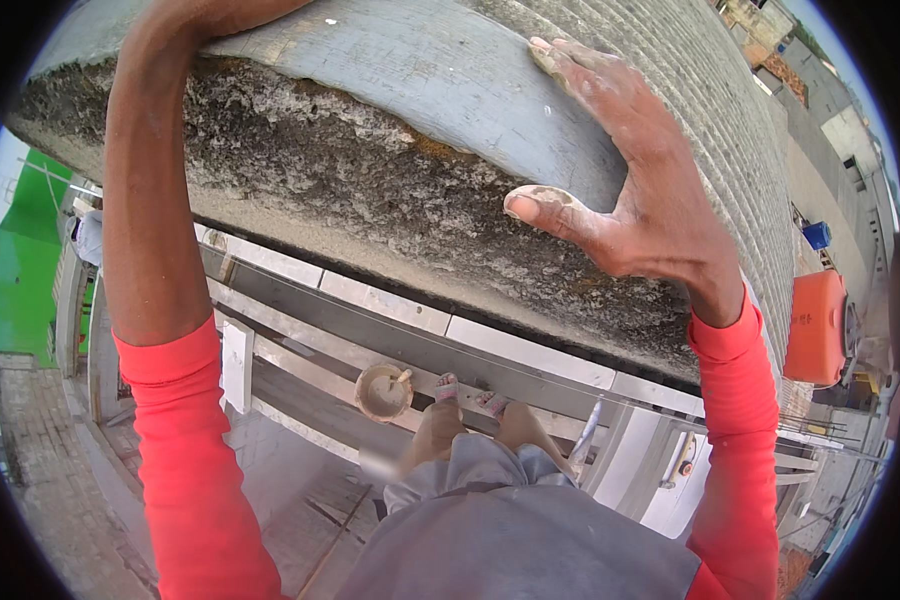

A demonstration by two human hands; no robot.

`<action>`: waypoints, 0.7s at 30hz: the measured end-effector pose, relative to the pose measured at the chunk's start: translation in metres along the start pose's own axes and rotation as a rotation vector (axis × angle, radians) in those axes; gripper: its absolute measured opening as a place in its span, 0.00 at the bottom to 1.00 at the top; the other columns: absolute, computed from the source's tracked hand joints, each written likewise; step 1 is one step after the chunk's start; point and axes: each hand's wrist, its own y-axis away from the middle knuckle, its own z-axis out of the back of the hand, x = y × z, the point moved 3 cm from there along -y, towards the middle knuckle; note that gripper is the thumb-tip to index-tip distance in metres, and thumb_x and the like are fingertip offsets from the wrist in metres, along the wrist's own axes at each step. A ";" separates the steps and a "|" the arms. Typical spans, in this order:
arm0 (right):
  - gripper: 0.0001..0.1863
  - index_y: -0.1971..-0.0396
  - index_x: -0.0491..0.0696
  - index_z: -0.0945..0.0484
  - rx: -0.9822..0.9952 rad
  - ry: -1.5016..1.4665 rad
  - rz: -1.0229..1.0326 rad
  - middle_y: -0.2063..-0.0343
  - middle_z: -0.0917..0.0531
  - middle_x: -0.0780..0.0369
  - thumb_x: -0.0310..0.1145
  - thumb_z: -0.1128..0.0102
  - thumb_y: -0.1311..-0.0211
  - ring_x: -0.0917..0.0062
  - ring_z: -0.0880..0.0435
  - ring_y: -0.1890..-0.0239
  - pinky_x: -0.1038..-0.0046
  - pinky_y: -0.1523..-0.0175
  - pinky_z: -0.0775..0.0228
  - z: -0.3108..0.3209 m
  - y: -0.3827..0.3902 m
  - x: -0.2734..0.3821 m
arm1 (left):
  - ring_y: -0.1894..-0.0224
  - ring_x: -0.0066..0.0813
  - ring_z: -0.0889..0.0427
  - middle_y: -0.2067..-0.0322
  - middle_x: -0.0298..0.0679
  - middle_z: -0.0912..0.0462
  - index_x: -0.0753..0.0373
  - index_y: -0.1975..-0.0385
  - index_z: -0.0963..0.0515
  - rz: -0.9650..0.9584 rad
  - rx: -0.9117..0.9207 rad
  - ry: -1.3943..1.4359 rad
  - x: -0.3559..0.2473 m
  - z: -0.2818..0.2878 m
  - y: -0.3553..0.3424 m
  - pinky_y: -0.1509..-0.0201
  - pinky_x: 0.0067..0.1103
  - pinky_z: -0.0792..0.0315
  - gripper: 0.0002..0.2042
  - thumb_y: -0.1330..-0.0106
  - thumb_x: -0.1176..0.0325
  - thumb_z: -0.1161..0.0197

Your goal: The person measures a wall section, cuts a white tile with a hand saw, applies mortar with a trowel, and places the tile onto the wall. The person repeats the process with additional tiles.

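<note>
A smooth grey sheet [410, 75] lies over the top of a rough, weathered concrete edge [330, 165]. My right hand [640, 170] is spread at the sheet's right end, its fingers reaching onto the sheet and corrugated roofing and its thumb apart, over the rough edge. Pale dried material marks the thumb and fingertips; nothing is in this hand. At the upper left, my left hand [220, 12] bends over the sheet, with its fingers cut off by the picture's top edge.
Corrugated roofing [710, 130] stretches off to the right. Below, my feet [447, 386] stand on scaffold planks beside a round mortar pan [384, 392]. An orange tank [816, 328] is at the right, green netting [30, 260] at the left. The ground lies far beneath.
</note>
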 end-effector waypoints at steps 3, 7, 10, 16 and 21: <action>0.42 0.28 0.42 0.24 -0.031 0.124 -0.295 0.33 0.20 0.43 0.58 0.29 0.32 0.49 0.25 0.27 0.57 0.23 0.36 0.027 0.055 -0.020 | 0.61 0.32 0.21 0.64 0.43 0.18 0.64 0.62 0.16 -0.155 -0.151 -0.014 0.011 -0.016 -0.001 0.52 0.32 0.28 0.17 0.23 0.53 0.37; 0.35 0.33 0.37 0.21 -0.274 0.054 -1.080 0.32 0.21 0.42 0.55 0.41 0.21 0.48 0.26 0.26 0.58 0.20 0.42 0.061 0.182 -0.054 | 0.49 0.37 0.14 0.50 0.50 0.13 0.68 0.49 0.13 -0.317 -0.499 -0.045 0.048 -0.038 -0.029 0.41 0.33 0.24 0.24 0.21 0.48 0.36; 0.35 0.34 0.35 0.21 -0.356 -0.007 -1.149 0.31 0.22 0.43 0.55 0.43 0.20 0.49 0.27 0.26 0.57 0.20 0.42 0.057 0.259 -0.072 | 0.47 0.37 0.14 0.49 0.48 0.14 0.67 0.45 0.15 -0.378 -0.409 -0.004 0.068 -0.044 -0.047 0.38 0.32 0.25 0.25 0.20 0.46 0.37; 0.33 0.36 0.39 0.19 -0.411 0.353 -1.109 0.34 0.20 0.44 0.55 0.42 0.22 0.49 0.26 0.28 0.55 0.24 0.39 0.034 0.307 -0.092 | 0.43 0.34 0.16 0.44 0.45 0.16 0.67 0.44 0.16 -0.320 -0.497 -0.089 0.074 -0.047 -0.050 0.33 0.28 0.27 0.25 0.18 0.46 0.39; 0.32 0.36 0.42 0.18 -0.374 0.352 -1.097 0.36 0.19 0.47 0.55 0.43 0.23 0.50 0.25 0.30 0.55 0.25 0.37 0.038 0.292 -0.087 | 0.41 0.35 0.17 0.42 0.46 0.15 0.67 0.41 0.17 -0.338 -0.453 -0.163 0.084 -0.042 -0.059 0.30 0.28 0.29 0.26 0.18 0.47 0.38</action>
